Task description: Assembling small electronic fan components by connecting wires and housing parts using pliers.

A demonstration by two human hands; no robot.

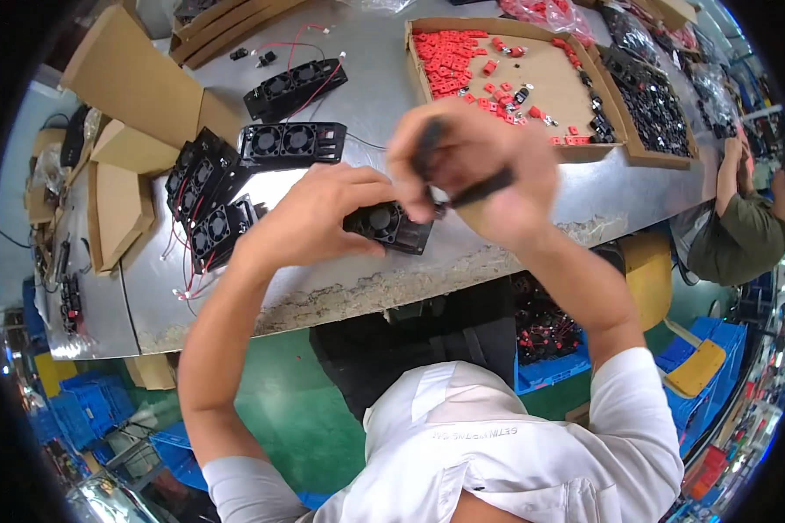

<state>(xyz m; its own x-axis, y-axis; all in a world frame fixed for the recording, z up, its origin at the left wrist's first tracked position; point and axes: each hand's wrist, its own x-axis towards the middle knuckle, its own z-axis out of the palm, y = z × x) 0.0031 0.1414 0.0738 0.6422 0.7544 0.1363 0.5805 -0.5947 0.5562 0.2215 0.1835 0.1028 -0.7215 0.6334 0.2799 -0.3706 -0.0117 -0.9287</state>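
My left hand point(318, 213) is closed over a black twin-fan unit point(401, 231) near the table's front edge, covering much of it. My right hand point(506, 166), smeared by motion, grips black-handled pliers point(484, 188), whose metal jaws lie close to the unit's right end. Whether the jaws touch it I cannot tell. Behind my left hand lies another fan unit point(292, 142), with one more point(295, 87) farther back. More fan units point(199, 174) with red and white wires sit to the left, one point(222, 234) beside my left forearm.
A shallow cardboard tray point(532, 78) holds red and black connector parts at the back right. Beside it stands a box of black parts point(650, 105). Folded cardboard point(135, 78) fills the left side. A worker's arm point(731, 179) shows at far right. Blue crates point(549, 370) stand below the worn metal table point(384, 279).
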